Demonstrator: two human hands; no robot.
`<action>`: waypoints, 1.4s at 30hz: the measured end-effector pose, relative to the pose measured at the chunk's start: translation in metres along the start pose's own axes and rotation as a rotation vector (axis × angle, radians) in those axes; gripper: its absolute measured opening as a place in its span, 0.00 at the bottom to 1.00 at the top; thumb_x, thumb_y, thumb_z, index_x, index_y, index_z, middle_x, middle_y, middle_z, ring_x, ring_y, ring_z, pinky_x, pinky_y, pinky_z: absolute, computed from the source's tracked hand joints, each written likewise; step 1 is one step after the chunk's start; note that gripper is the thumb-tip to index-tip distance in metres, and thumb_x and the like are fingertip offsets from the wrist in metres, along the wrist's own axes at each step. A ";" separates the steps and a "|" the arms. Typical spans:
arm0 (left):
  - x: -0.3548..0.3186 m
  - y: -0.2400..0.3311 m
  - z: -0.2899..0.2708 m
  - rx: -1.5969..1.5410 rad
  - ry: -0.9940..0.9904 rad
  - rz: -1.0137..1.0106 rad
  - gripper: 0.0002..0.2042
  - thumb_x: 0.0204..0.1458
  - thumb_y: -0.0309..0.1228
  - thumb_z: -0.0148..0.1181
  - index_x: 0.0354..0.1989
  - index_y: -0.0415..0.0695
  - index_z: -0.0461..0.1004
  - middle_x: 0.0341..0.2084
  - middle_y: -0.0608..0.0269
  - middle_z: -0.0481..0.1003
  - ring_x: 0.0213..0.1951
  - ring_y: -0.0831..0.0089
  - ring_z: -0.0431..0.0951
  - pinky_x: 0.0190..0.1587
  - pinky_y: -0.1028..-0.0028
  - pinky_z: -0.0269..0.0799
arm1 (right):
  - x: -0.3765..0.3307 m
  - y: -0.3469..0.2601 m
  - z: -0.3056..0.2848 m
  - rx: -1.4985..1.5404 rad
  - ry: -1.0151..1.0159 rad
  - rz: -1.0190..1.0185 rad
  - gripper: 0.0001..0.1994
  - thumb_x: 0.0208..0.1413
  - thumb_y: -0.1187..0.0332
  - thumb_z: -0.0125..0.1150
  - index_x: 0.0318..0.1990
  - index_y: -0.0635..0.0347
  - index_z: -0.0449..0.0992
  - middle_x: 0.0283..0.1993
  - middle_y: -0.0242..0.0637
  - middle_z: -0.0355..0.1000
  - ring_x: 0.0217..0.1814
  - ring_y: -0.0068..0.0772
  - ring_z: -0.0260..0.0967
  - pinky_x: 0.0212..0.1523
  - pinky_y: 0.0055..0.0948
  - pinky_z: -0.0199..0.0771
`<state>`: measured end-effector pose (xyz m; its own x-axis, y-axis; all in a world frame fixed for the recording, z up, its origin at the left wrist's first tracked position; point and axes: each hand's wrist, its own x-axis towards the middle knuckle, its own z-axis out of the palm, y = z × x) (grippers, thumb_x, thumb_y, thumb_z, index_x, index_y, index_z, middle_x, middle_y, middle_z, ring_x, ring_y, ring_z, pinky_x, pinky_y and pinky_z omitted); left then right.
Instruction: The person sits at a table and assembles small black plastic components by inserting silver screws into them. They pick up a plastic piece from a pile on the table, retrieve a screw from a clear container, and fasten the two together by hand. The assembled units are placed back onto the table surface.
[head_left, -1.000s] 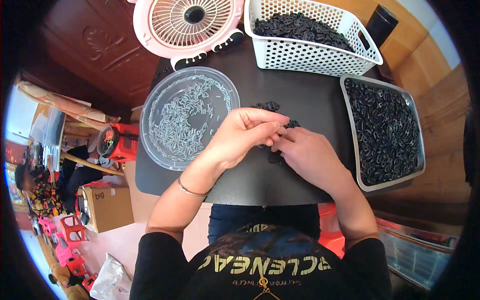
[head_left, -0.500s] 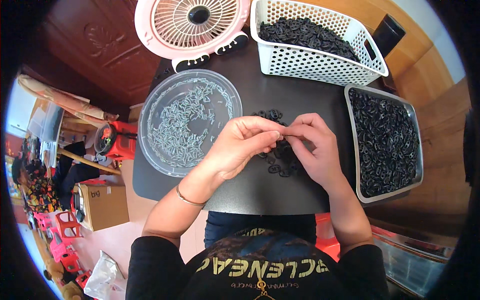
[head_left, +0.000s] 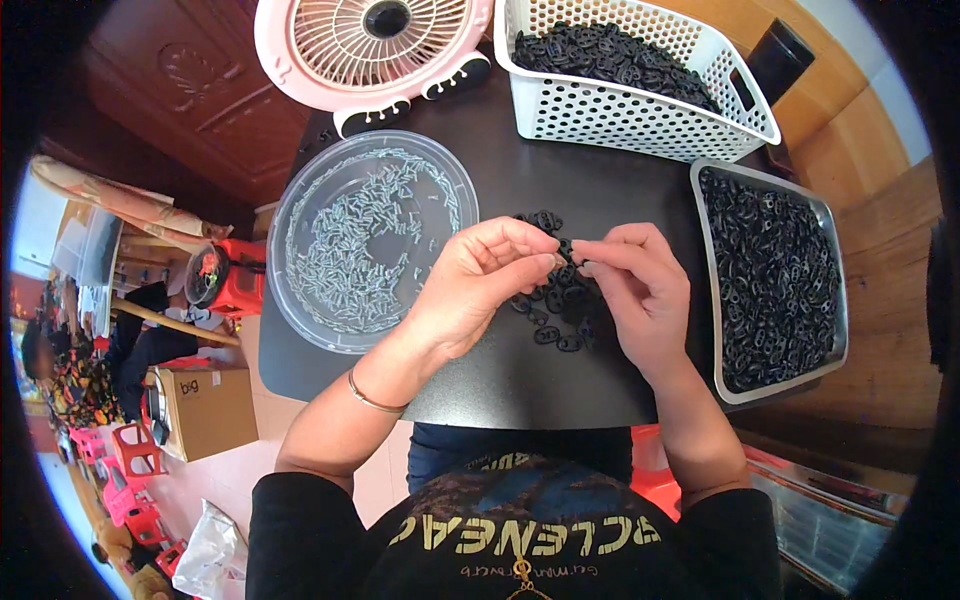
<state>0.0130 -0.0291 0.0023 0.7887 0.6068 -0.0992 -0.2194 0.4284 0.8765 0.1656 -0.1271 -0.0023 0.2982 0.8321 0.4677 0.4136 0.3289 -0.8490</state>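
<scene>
My left hand [head_left: 480, 285] and my right hand [head_left: 645, 300] meet above the table, thumb and index finger of each pinched, fingertips a small gap apart. Something small and dark seems to lie between them, but it blends with the loose black oval pieces [head_left: 545, 335] beneath, which have holes through them. Left of my left hand stands a clear round plastic tub [head_left: 290, 300] strewn with short silvery pins [head_left: 350, 270]. To the right of my right hand is a metal tray [head_left: 725, 395] full of similar black pieces [head_left: 775, 290].
A white perforated basket [head_left: 620, 125] of black pieces stands at the back right. Beside it is a pink fan [head_left: 330, 95]. The dark table [head_left: 480, 390] ends just before my body. Leftward on the floor are a cardboard box [head_left: 210, 410] and a red stool [head_left: 245, 285].
My fingertips have drawn slightly apart, the right hand shifting a little right. The view has shifted slightly, so the tub, fan and basket appear a bit higher and further left.
</scene>
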 end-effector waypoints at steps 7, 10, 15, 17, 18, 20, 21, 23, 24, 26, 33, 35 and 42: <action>0.002 -0.003 0.001 -0.014 0.000 0.054 0.07 0.46 0.17 0.55 0.33 0.40 0.70 0.29 0.64 0.74 0.33 0.80 0.73 0.37 0.83 0.68 | -0.002 0.003 0.007 0.233 0.011 0.146 0.14 0.46 0.83 0.54 0.43 0.64 0.71 0.34 0.33 0.66 0.36 0.20 0.68 0.36 0.17 0.70; 0.002 -0.005 0.001 -0.014 0.010 0.071 0.07 0.45 0.15 0.54 0.32 0.40 0.70 0.29 0.63 0.75 0.33 0.80 0.74 0.35 0.83 0.68 | -0.003 -0.002 0.006 0.233 0.000 0.171 0.13 0.46 0.83 0.55 0.41 0.64 0.71 0.35 0.33 0.67 0.36 0.20 0.68 0.37 0.18 0.70; 0.003 -0.007 0.001 -0.017 0.014 0.069 0.07 0.45 0.15 0.54 0.31 0.40 0.70 0.28 0.63 0.75 0.33 0.79 0.74 0.39 0.82 0.69 | -0.003 0.000 0.006 0.237 -0.003 0.158 0.13 0.46 0.82 0.56 0.41 0.64 0.70 0.34 0.33 0.68 0.35 0.20 0.68 0.38 0.18 0.69; 0.003 -0.006 0.001 -0.017 0.015 0.070 0.07 0.44 0.15 0.54 0.31 0.40 0.70 0.28 0.63 0.75 0.33 0.79 0.74 0.40 0.82 0.69 | -0.003 0.000 0.006 0.244 0.001 0.167 0.12 0.46 0.82 0.56 0.41 0.65 0.70 0.33 0.33 0.68 0.35 0.19 0.68 0.38 0.18 0.69; 0.003 -0.006 0.002 -0.017 0.015 0.070 0.07 0.44 0.15 0.54 0.31 0.40 0.70 0.28 0.63 0.75 0.33 0.79 0.74 0.40 0.82 0.69 | -0.003 0.000 0.007 0.249 0.004 0.173 0.12 0.46 0.82 0.56 0.41 0.65 0.70 0.33 0.33 0.68 0.35 0.19 0.68 0.38 0.18 0.69; 0.003 -0.006 0.001 -0.016 0.020 0.063 0.07 0.44 0.15 0.55 0.31 0.40 0.70 0.28 0.63 0.75 0.33 0.80 0.74 0.40 0.82 0.69 | -0.002 0.000 0.007 0.257 0.007 0.180 0.12 0.46 0.82 0.56 0.41 0.65 0.70 0.33 0.33 0.68 0.35 0.19 0.68 0.38 0.18 0.69; 0.003 -0.005 0.001 -0.016 0.023 0.059 0.07 0.44 0.15 0.55 0.31 0.40 0.70 0.28 0.63 0.75 0.33 0.80 0.74 0.39 0.82 0.69 | -0.003 0.000 0.007 0.259 0.007 0.180 0.12 0.46 0.82 0.56 0.41 0.65 0.70 0.33 0.33 0.68 0.35 0.19 0.68 0.38 0.18 0.69; 0.002 -0.005 0.001 0.012 0.029 0.063 0.07 0.44 0.16 0.56 0.30 0.40 0.70 0.28 0.65 0.74 0.33 0.81 0.74 0.39 0.82 0.69 | -0.002 0.000 0.007 0.256 0.007 0.179 0.12 0.46 0.82 0.56 0.40 0.65 0.70 0.33 0.33 0.68 0.35 0.19 0.68 0.38 0.18 0.69; 0.002 -0.005 0.002 0.026 0.032 0.065 0.06 0.44 0.16 0.56 0.30 0.40 0.70 0.27 0.66 0.74 0.33 0.82 0.73 0.38 0.82 0.69 | -0.002 0.000 0.007 0.251 0.007 0.178 0.12 0.46 0.82 0.56 0.40 0.65 0.70 0.33 0.33 0.68 0.35 0.19 0.68 0.38 0.18 0.69; 0.002 -0.006 0.002 0.068 0.046 0.101 0.06 0.44 0.16 0.56 0.31 0.40 0.69 0.27 0.66 0.74 0.32 0.82 0.73 0.37 0.83 0.69 | -0.002 -0.001 0.008 0.255 0.009 0.183 0.11 0.46 0.82 0.56 0.40 0.65 0.70 0.33 0.33 0.69 0.35 0.19 0.68 0.38 0.18 0.70; -0.001 -0.008 0.006 0.268 0.075 0.238 0.08 0.44 0.15 0.56 0.32 0.38 0.69 0.26 0.67 0.73 0.29 0.85 0.72 0.31 0.86 0.68 | -0.003 0.002 0.009 0.287 0.021 0.233 0.08 0.47 0.81 0.57 0.37 0.66 0.69 0.33 0.33 0.69 0.34 0.19 0.68 0.36 0.17 0.69; -0.001 -0.011 0.007 0.365 0.069 0.320 0.08 0.44 0.15 0.55 0.33 0.37 0.68 0.26 0.67 0.73 0.29 0.85 0.72 0.31 0.86 0.67 | -0.003 0.002 0.009 0.313 0.008 0.256 0.08 0.47 0.80 0.56 0.37 0.65 0.68 0.33 0.33 0.69 0.34 0.19 0.68 0.36 0.17 0.69; 0.002 -0.009 0.012 0.222 0.102 0.266 0.07 0.47 0.18 0.55 0.34 0.37 0.68 0.25 0.67 0.73 0.28 0.86 0.71 0.30 0.86 0.67 | 0.000 0.003 0.006 0.415 -0.028 0.328 0.09 0.49 0.79 0.54 0.40 0.65 0.68 0.33 0.33 0.69 0.34 0.19 0.68 0.36 0.17 0.69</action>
<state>0.0236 -0.0394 -0.0001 0.6567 0.7462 0.1093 -0.2701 0.0973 0.9579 0.1621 -0.1232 -0.0062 0.3295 0.9306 0.1593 -0.0743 0.1938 -0.9782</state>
